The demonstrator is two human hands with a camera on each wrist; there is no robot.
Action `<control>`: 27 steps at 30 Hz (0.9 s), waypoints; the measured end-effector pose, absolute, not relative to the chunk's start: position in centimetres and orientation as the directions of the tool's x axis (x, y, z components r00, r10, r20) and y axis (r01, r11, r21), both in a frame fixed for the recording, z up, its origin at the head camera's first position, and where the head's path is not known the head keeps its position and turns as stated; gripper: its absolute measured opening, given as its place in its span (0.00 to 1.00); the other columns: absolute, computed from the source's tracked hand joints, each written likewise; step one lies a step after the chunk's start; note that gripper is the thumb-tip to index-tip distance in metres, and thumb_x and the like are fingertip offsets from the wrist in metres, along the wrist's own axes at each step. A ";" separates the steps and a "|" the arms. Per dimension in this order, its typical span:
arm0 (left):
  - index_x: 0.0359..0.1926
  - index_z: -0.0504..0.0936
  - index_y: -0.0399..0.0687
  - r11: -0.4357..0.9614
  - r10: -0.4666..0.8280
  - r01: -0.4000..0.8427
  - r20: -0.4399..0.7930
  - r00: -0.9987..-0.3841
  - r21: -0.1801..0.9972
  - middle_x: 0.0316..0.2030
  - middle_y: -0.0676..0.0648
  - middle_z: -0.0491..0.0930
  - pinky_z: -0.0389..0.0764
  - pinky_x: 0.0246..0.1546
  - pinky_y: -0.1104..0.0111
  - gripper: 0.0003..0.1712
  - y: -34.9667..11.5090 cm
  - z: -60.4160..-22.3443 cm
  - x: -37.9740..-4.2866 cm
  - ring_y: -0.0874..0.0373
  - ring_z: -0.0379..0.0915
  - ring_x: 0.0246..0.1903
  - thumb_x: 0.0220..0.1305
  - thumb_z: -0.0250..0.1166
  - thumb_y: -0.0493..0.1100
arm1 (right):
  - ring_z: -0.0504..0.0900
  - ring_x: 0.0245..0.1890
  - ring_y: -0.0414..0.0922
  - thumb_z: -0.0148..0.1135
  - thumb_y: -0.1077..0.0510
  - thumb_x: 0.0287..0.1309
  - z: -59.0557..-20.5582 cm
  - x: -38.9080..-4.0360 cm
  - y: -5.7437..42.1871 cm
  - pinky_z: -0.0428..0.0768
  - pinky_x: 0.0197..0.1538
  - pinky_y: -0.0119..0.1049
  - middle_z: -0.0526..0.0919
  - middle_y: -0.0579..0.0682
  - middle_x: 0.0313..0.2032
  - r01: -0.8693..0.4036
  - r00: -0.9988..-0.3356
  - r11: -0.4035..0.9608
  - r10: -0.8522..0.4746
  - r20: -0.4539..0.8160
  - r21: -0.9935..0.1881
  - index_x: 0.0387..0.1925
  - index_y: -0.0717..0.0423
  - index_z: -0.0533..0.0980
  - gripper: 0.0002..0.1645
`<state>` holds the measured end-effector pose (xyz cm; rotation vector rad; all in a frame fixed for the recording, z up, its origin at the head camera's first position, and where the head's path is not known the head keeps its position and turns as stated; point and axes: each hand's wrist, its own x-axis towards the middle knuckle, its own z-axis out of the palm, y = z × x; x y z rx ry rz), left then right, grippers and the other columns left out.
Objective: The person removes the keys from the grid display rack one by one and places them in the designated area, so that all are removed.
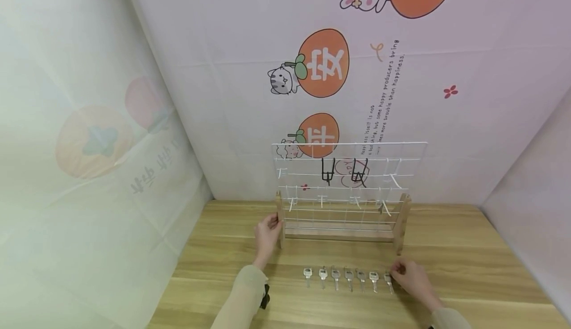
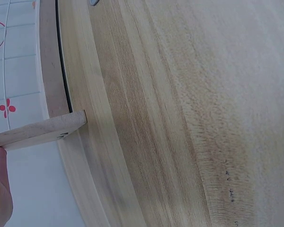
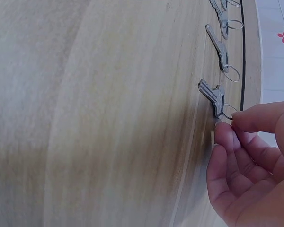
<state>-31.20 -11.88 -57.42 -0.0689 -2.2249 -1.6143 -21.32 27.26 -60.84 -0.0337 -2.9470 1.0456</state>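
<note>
In the head view, my left hand (image 1: 268,234) holds the left wooden upright (image 1: 280,220) of a white wire grid rack (image 1: 339,230). The left wrist view catches the fingers (image 2: 2,165) against that wooden board (image 2: 42,130); the rest of this grip is out of frame. Thumb and forefinger of my right hand (image 3: 255,161) pinch the ring of a silver key (image 3: 214,98), the rightmost in a row. Its blade points away from the fingers, close to the table. Several other keys with rings, such as one silver key (image 1: 373,280), lie in front of the rack.
Black hooks (image 1: 327,170) and white hooks (image 1: 322,201) hang on the grid. A right wooden upright (image 1: 401,222) supports its other end. The wood-grain table (image 1: 473,259) meets printed cloth walls (image 1: 241,96) at the back and sides.
</note>
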 end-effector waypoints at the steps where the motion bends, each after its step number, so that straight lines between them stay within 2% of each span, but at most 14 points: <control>1: 0.46 0.82 0.27 0.336 -0.185 0.266 0.341 -0.922 0.903 0.44 0.29 0.85 0.90 0.45 0.62 0.13 -11.9 -57.4 -31.2 0.39 0.86 0.44 0.60 0.67 0.29 | 0.71 0.19 0.34 0.64 0.64 0.53 -60.8 -21.3 27.3 0.72 0.21 0.24 0.81 0.47 0.25 0.018 -1.000 0.775 0.026 0.004 -0.631 0.31 0.59 0.80 0.02; 7: 0.44 0.83 0.27 0.351 -0.195 0.281 0.363 -0.911 0.893 0.41 0.30 0.86 0.91 0.43 0.62 0.12 -11.8 -57.4 -31.1 0.39 0.86 0.42 0.59 0.68 0.28 | 0.74 0.20 0.35 0.64 0.65 0.54 -60.2 -21.1 27.2 0.76 0.21 0.24 0.82 0.49 0.26 0.026 -1.000 0.747 0.022 -0.014 -0.665 0.32 0.61 0.79 0.03; 12: 0.43 0.83 0.27 0.339 -0.199 0.283 0.362 -0.911 0.897 0.41 0.30 0.86 0.90 0.43 0.61 0.11 -11.8 -57.3 -31.1 0.38 0.86 0.42 0.58 0.68 0.27 | 0.78 0.25 0.37 0.62 0.66 0.56 -59.1 -21.4 27.2 0.80 0.25 0.25 0.84 0.52 0.31 0.005 -1.000 0.717 0.004 -0.003 -0.697 0.37 0.64 0.78 0.06; 15: 0.44 0.83 0.27 0.327 -0.199 0.278 0.353 -0.914 0.903 0.41 0.29 0.86 0.90 0.44 0.61 0.11 -11.8 -57.3 -31.1 0.37 0.86 0.43 0.58 0.68 0.27 | 0.80 0.30 0.40 0.61 0.65 0.59 -58.0 -21.8 27.2 0.81 0.27 0.25 0.85 0.56 0.35 -0.014 -1.000 0.724 0.004 0.025 -0.690 0.39 0.65 0.78 0.07; 23: 0.44 0.82 0.27 0.325 -0.190 0.283 0.355 -0.915 0.902 0.42 0.29 0.85 0.90 0.44 0.62 0.12 -11.9 -57.4 -31.0 0.38 0.86 0.43 0.59 0.67 0.27 | 0.82 0.33 0.44 0.60 0.65 0.63 -54.5 -23.3 26.9 0.81 0.27 0.24 0.85 0.63 0.39 -0.100 -0.982 0.714 0.042 0.185 -0.693 0.43 0.68 0.77 0.10; 27: 0.44 0.83 0.29 0.325 -0.188 0.285 0.357 -0.915 0.902 0.41 0.30 0.86 0.90 0.43 0.63 0.11 -11.8 -57.3 -31.0 0.39 0.86 0.42 0.59 0.67 0.27 | 0.81 0.31 0.40 0.59 0.64 0.65 -52.6 -24.4 26.7 0.82 0.26 0.25 0.84 0.65 0.40 -0.111 -0.973 0.677 0.076 0.219 -0.728 0.44 0.68 0.77 0.10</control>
